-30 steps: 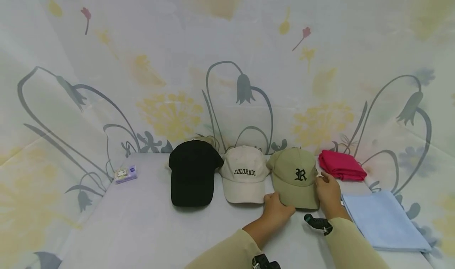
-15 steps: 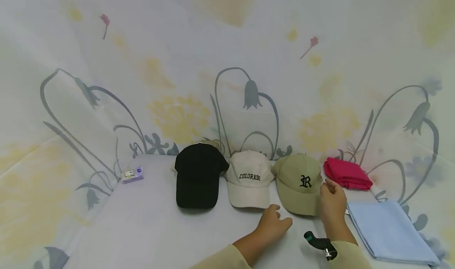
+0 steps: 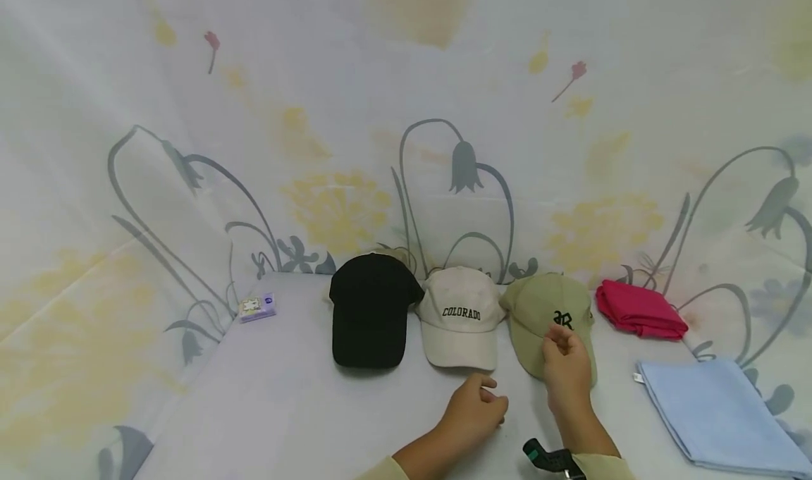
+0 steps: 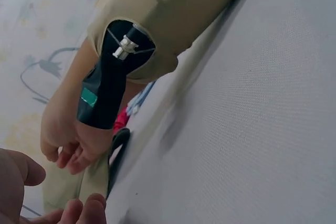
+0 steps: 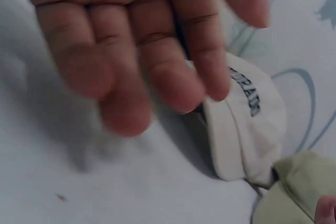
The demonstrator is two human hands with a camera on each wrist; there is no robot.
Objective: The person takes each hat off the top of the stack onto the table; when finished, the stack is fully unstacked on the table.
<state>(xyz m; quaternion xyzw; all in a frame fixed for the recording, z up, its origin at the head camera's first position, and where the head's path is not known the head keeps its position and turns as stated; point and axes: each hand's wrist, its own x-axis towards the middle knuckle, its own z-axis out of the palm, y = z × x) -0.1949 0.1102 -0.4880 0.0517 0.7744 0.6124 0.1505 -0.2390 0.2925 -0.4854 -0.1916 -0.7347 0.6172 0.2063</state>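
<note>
A khaki-green baseball cap [image 3: 539, 304] with a dark letter R on its front sits at the right end of a row of caps. My right hand [image 3: 567, 371] hovers before it with loosely bent fingers, hiding part of the brim. Left of it stands an off-white cap [image 3: 462, 318] lettered COLORADO. Just below that brim, my left hand [image 3: 472, 411] is held with relaxed fingers and nothing in it. In the right wrist view, the loose left fingers [image 5: 176, 85] fill the top. The left wrist view shows the right hand [image 4: 79, 135] overlapping the green cap.
A black cap [image 3: 371, 311] completes the row, with something beige partly hidden behind it. At far left lies a small purple packet [image 3: 256, 307]. Folded red cloth [image 3: 641, 309] and folded light-blue cloth [image 3: 723, 416] lie at right. A flowered sheet [image 3: 355, 113] hangs behind.
Both hands have let go of the green cap. The left hand has drawn back from its brim, while the right has come from its right side to its front. The head view has swung left.
</note>
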